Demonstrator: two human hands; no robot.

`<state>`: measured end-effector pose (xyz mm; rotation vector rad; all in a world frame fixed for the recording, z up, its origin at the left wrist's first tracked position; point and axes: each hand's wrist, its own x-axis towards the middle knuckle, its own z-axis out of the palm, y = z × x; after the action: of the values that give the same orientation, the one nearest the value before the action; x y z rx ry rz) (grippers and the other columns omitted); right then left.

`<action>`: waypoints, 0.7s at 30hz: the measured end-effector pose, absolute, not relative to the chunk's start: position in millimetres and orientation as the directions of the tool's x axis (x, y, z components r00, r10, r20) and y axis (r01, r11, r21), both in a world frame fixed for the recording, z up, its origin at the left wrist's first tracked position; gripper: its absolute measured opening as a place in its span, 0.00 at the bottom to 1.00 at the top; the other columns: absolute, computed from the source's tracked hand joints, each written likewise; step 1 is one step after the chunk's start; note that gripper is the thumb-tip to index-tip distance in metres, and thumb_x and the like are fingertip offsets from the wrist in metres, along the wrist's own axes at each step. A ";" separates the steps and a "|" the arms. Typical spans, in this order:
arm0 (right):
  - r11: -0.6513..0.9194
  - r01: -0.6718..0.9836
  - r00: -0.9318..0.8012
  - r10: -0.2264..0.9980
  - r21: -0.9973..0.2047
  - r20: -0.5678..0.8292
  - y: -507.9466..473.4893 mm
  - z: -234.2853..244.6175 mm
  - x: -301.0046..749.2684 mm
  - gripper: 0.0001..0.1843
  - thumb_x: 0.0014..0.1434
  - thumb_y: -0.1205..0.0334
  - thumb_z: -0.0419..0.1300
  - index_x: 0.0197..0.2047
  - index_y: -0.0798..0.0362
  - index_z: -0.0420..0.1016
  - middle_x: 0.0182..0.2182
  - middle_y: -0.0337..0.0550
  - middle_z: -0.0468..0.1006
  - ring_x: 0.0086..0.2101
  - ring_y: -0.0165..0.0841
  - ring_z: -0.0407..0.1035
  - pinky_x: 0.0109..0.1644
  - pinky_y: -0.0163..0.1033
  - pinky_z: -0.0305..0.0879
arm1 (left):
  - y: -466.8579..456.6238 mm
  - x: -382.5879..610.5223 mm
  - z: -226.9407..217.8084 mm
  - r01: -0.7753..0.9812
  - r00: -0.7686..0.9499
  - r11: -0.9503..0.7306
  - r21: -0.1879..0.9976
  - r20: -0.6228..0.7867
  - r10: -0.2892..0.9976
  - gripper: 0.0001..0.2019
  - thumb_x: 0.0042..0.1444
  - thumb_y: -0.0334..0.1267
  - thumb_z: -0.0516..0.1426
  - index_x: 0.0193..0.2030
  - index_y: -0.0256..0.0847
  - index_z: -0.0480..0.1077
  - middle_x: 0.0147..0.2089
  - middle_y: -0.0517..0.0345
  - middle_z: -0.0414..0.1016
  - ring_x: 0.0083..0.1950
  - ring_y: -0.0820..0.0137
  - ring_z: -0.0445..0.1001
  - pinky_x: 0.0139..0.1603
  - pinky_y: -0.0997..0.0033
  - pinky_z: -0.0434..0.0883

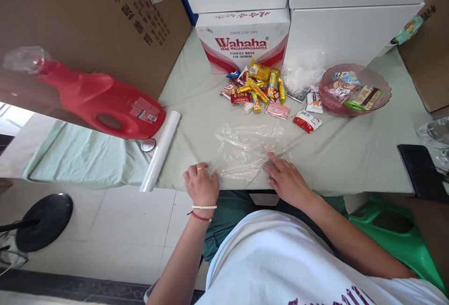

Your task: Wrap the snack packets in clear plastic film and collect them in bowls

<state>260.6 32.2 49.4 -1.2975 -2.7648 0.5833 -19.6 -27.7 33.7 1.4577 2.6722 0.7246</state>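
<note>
Handle the crumpled clear plastic (249, 139) gently, lying on the pale green tablecloth (196, 108) between both hands and spreading just ahead of them. At its left edge, note the left hand (200, 184), fingers curled down and thumb beside the film; cannot tell about any pinch there. At its right side, note the right hand (287, 181), palm down, fingers loosely extended, fingertips resting on the film without grasping. To work it well, press lightly at the right, draw outward evenly at the left, and smooth from the middle toward the edges, given film likely to cling and bunch. Avoid pushing it farther ahead of the hands into the heap of wrapped snacks (259, 90), or into the red-and-white snack packet (307, 121) ahead of the right hand. Go carefully near the white plastic roll (160, 153) to the left of the left hand, apt to roll if nudged. Leave alone the pink glass bowl (386, 83), well ahead and rightward of the right hand.
</note>
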 end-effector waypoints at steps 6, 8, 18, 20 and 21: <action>0.563 0.718 -0.665 0.728 -0.409 -0.166 30.0 51.8 258.0 0.24 0.68 0.68 0.56 0.66 0.56 0.72 0.77 0.57 0.49 0.66 0.52 0.62 0.67 0.62 0.63 | -18.4 -23.7 30.3 0.963 0.065 -0.133 0.234 0.277 0.959 0.25 0.59 0.21 0.51 0.55 0.48 0.76 0.61 0.49 0.78 0.70 0.57 0.68 0.71 0.46 0.61; 0.559 0.654 -0.717 0.673 -0.509 -0.182 31.9 64.0 272.2 0.24 0.67 0.65 0.58 0.66 0.54 0.73 0.76 0.56 0.53 0.68 0.51 0.60 0.69 0.60 0.61 | -15.1 -31.2 24.0 0.920 0.138 -0.204 0.335 0.210 0.968 0.23 0.55 0.20 0.51 0.50 0.44 0.77 0.57 0.49 0.81 0.66 0.59 0.73 0.67 0.51 0.67; 0.539 0.645 -0.639 0.769 -0.542 0.005 141.7 121.3 251.6 0.17 0.71 0.56 0.55 0.56 0.53 0.79 0.50 0.50 0.82 0.48 0.41 0.75 0.54 0.43 0.70 | -27.6 -28.8 16.0 0.631 -0.069 -0.120 0.767 0.209 0.975 0.16 0.65 0.34 0.49 0.26 0.43 0.69 0.55 0.50 0.81 0.65 0.61 0.74 0.67 0.52 0.70; 0.585 0.705 -0.640 0.769 -0.401 -0.004 163.1 97.7 208.7 0.18 0.70 0.59 0.56 0.59 0.55 0.78 0.53 0.55 0.79 0.55 0.46 0.69 0.59 0.47 0.66 | -22.6 -22.5 14.2 0.649 -0.170 -0.053 0.759 0.213 0.962 0.21 0.69 0.39 0.49 0.23 0.44 0.67 0.48 0.49 0.83 0.59 0.61 0.78 0.62 0.54 0.72; 0.599 0.717 -0.653 0.756 -0.356 -0.043 170.8 85.5 188.7 0.18 0.70 0.59 0.58 0.59 0.56 0.77 0.53 0.56 0.79 0.57 0.47 0.67 0.59 0.48 0.65 | -19.5 -19.9 12.5 0.676 -0.204 -0.026 0.736 0.221 0.954 0.22 0.69 0.42 0.50 0.22 0.44 0.66 0.45 0.49 0.83 0.55 0.61 0.79 0.60 0.55 0.73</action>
<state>188.7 170.8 85.5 -1.2522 -2.7075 0.5257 -19.9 -19.5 12.5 1.7081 1.9037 1.0853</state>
